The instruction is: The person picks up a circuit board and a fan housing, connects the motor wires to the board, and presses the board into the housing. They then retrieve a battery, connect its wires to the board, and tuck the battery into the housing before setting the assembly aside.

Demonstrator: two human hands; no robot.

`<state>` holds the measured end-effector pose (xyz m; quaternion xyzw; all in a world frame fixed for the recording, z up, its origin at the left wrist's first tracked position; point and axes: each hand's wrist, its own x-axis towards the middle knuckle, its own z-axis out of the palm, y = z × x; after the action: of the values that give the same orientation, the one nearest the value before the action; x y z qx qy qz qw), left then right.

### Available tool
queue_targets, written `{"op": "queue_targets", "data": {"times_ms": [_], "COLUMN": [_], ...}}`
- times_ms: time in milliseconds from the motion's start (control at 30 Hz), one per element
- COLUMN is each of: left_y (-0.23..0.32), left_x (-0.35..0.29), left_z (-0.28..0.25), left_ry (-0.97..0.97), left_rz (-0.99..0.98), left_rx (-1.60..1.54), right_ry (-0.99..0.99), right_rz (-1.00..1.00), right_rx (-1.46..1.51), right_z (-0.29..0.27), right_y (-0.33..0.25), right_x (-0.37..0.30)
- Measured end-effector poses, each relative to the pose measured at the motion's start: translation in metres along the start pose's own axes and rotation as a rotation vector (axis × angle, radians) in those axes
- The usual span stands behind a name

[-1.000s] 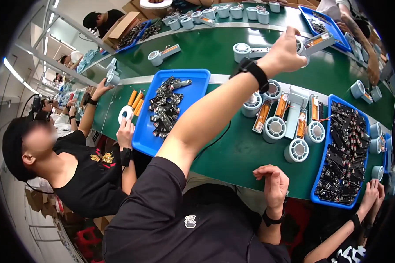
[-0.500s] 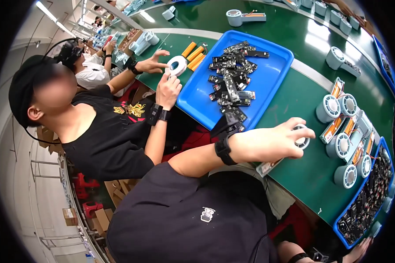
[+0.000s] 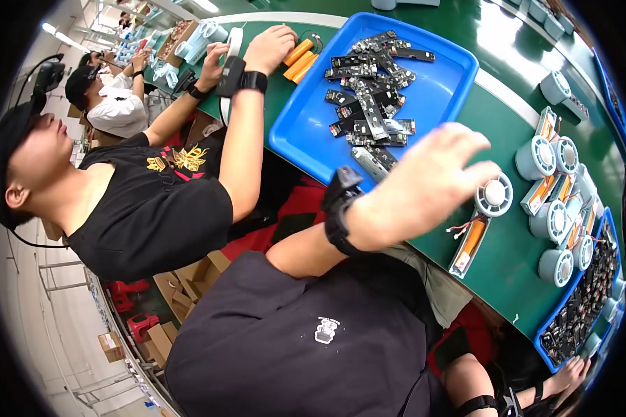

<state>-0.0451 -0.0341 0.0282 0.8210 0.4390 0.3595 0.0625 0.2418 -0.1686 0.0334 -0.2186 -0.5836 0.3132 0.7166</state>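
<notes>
Reaching across from the lower middle, my left hand (image 3: 428, 177) is open and blurred, its fingers apart and nothing in them. A black band with a small device circles its wrist. Just right of the thumb lies an open handheld fan (image 3: 494, 195) in light blue, its round grille facing up. Its open handle (image 3: 470, 244) shows an orange battery and loose red and white wires. Under and beyond my fingers stands a blue tray (image 3: 285, 139) with a heap of dark circuit boards (image 3: 368, 108). A banded forearm (image 3: 468, 382), apparently my right, leaves at the lower edge, its hand out of view.
At the right, several light blue fan shells (image 3: 535, 158) stand beside a blue tray of small black parts (image 3: 579, 306). Another person's hand (image 3: 570, 374) is near that tray. A co-worker (image 3: 181, 187) at the left handles a white part (image 3: 234, 43) beside orange batteries (image 3: 300, 62).
My left hand has come off the fan and moved left, leaving the fan lying on the table. The co-worker's hands have turned the white part edge-on. The whole view has shifted slightly.
</notes>
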Motion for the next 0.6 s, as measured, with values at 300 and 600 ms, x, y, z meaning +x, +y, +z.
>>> {"op": "queue_targets", "data": {"times_ms": [300,600], "left_y": [-0.087,-0.09], "left_x": [-0.039,-0.033], "left_z": [-0.015,-0.014], "left_ry": [-0.086,0.089], "left_rz": [-0.321,-0.246], "left_rx": [0.496,0.155], "right_ry": [-0.063,-0.08], "right_rz": [-0.068,-0.128], "right_rx": [-0.076,-0.087], "right_z": [-0.024,-0.024], "right_y": [0.006,0.027], "right_x": [0.017,0.031]}}
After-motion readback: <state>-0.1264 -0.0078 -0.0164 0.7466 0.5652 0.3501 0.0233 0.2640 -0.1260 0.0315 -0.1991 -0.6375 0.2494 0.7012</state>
